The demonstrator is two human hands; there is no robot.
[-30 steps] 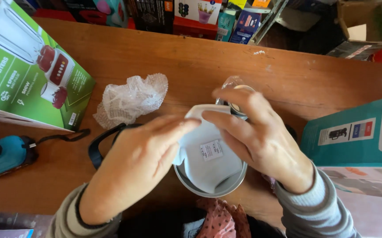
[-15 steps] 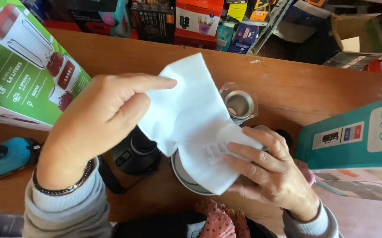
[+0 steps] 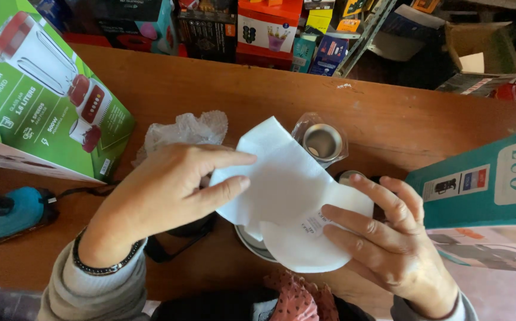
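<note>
Currently, two hands are seen over one brown wooden table (image 3: 210,83). One white soft foam sheet (image 3: 281,190) is held between them, spread above one round metal-rimmed part (image 3: 247,241), of which only a curved edge is visible below the sheet. The left hand (image 3: 168,193) is closed on the sheet's left edge: the thumb and forefinger lie extended along the top of that edge, and the sheet is pinched there. The right hand (image 3: 389,238) is laid on the sheet's lower right portion, fingers spread and pressed flat on it; whether a grip is made from below cannot be told. One small white printed label (image 3: 314,224) is seen on the sheet, just beside the right fingertips. One dark beaded bracelet (image 3: 100,267) is worn on the left wrist.

Behind the sheet, one small round metal cup in clear plastic wrap (image 3: 322,141) stands on the table, just beside the sheet's upper edge. One crumpled clear plastic bag (image 3: 180,131) lies behind the left hand. Two large cartons are counted: one green printed carton with blender pictures (image 3: 38,95) at the left, and one teal and white carton (image 3: 484,178) at the right. One teal device with a black cord (image 3: 14,211) rests at the left table edge. Several smaller boxes (image 3: 270,30) are stacked beyond the table.
</note>
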